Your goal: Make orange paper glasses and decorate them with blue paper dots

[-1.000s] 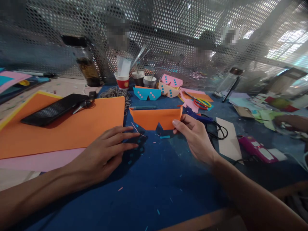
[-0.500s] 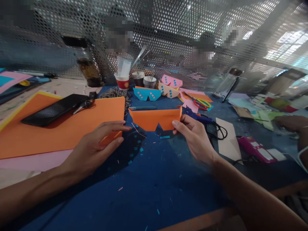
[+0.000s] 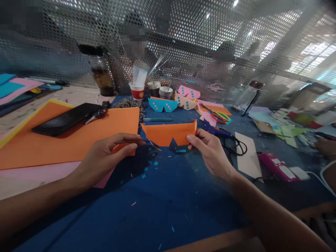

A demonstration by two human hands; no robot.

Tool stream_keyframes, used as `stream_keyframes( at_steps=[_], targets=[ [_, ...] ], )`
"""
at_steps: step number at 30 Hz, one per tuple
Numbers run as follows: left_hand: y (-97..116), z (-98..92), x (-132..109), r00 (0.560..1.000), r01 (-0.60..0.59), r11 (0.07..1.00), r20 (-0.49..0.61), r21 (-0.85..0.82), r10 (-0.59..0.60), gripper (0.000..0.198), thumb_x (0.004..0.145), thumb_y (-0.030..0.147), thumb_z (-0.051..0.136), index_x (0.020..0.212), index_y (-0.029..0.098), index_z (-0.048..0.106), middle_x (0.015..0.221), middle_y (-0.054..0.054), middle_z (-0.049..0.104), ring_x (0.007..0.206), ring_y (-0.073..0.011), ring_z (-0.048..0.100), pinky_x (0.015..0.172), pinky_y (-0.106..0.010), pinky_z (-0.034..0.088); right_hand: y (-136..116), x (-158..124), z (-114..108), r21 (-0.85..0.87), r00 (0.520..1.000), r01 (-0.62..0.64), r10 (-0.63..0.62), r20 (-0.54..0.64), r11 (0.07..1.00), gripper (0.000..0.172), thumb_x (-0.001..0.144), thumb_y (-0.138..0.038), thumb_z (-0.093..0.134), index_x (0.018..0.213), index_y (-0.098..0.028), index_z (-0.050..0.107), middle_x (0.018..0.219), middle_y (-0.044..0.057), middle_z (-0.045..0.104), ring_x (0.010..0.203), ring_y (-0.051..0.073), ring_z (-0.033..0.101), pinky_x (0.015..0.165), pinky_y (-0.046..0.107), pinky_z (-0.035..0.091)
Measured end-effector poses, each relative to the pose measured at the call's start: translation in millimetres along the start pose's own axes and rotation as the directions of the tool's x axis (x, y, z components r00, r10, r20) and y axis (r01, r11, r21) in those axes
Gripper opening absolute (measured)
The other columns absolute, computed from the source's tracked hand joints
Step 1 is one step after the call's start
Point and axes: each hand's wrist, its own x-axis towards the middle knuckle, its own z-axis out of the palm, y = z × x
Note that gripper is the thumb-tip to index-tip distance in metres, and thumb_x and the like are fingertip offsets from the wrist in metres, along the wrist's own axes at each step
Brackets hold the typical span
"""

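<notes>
A perforated metal screen [image 3: 183, 45] rises behind the blue tabletop [image 3: 168, 199] where we sit. Between our two hands is the orange cutout [image 3: 162, 133], its long axis running from left to right across our view, with a triangular notch in the middle of its lower edge and folded ends. Our right hand [image 3: 210, 150] pinches its right end, thumb in front and fingers mostly hidden behind. Our left hand [image 3: 110, 148] is loosely open, thumb parted from the fingers, with nothing seen in its grip; its fingertips lie just beside the cutout's left end, and we cannot tell whether they touch. The right hand is thus the nearer one, and the piece reaches leftward from it. We cannot tell if its lower edge rests on the surface.

Beyond its upper edge we have a teal pen [image 3: 157, 119] and a blue cutout [image 3: 162, 105]; past the right hand, a blue tool [image 3: 216, 132] with a black cord. The orange sheet [image 3: 65, 147] borders the left hand. On our side, small paper scraps [image 3: 155, 163] dot the surface towards the wooden edge [image 3: 210, 239].
</notes>
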Motion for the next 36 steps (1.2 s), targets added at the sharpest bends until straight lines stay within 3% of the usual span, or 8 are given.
stream_keyframes(
  at_steps=[21, 27, 36],
  targets=[
    [-8.1, 1.0, 1.2, 1.0, -0.024, 0.999, 0.012, -0.039, 0.025, 0.033, 0.091, 0.057, 0.079, 0.111, 0.032, 0.085, 0.117, -0.004, 0.086, 0.115, -0.0289, 0.079, 0.092, -0.037, 0.068, -0.5, 0.1, 4.0, 0.005, 0.999, -0.031, 0.031, 0.041, 0.999, 0.03, 0.1, -0.048, 0.073, 0.093, -0.019, 0.073, 0.082, 0.0, 0.068, 0.077, 0.015, 0.059, 0.075, 0.034, 0.044],
    [-6.5, 0.9, 2.3, 0.995, -0.097, 0.994, 0.006, 0.048, 0.097, 0.03, 0.092, 0.058, 0.076, 0.107, 0.034, 0.086, 0.122, -0.003, 0.085, 0.12, -0.0306, 0.077, 0.103, -0.044, 0.064, 1.2, 1.9, 5.0, -0.011, 0.999, -0.028, 0.028, 0.024, 1.0, 0.029, 0.1, -0.047, 0.073, 0.089, -0.02, 0.071, 0.078, -0.001, 0.067, 0.077, 0.016, 0.059, 0.076, 0.033, 0.044],
    [-7.0, 0.2, 1.9, 0.996, -0.089, 0.994, 0.007, 0.056, 0.089, 0.026, 0.092, 0.057, 0.076, 0.104, 0.036, 0.086, 0.122, 0.0, 0.085, 0.117, -0.0277, 0.078, 0.094, -0.035, 0.067, 0.4, 2.6, 6.1, 0.001, 0.999, -0.041, 0.041, 0.023, 0.999, 0.029, 0.097, -0.047, 0.073, 0.086, -0.021, 0.069, 0.076, 0.0, 0.067, 0.076, 0.016, 0.059, 0.076, 0.034, 0.045]
  ],
)
